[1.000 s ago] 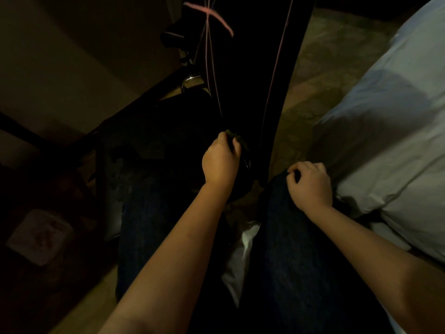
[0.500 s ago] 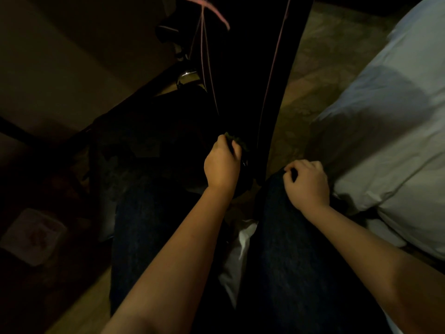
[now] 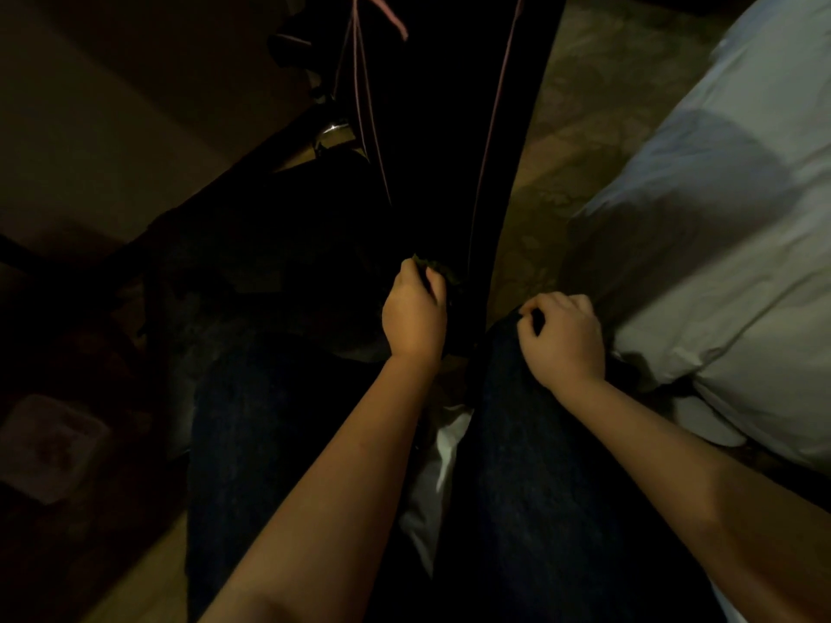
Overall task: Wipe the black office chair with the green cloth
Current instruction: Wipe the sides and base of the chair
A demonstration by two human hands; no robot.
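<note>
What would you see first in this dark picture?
At the centre, the left hand grips a green cloth against the tall black chair. Just beside it, the right hand rests with curled fingers on a knee in dark jeans. Pale bedding glows along the right side.

Lighting is dim throughout. A mottled patterned floor [image 3: 584, 141] shows far right of centre, with pale rumpled bedding [image 3: 719, 218] along the right. A plain wall [image 3: 112, 128] stands far left, and a pale square object [image 3: 49, 447] lies near left.
</note>
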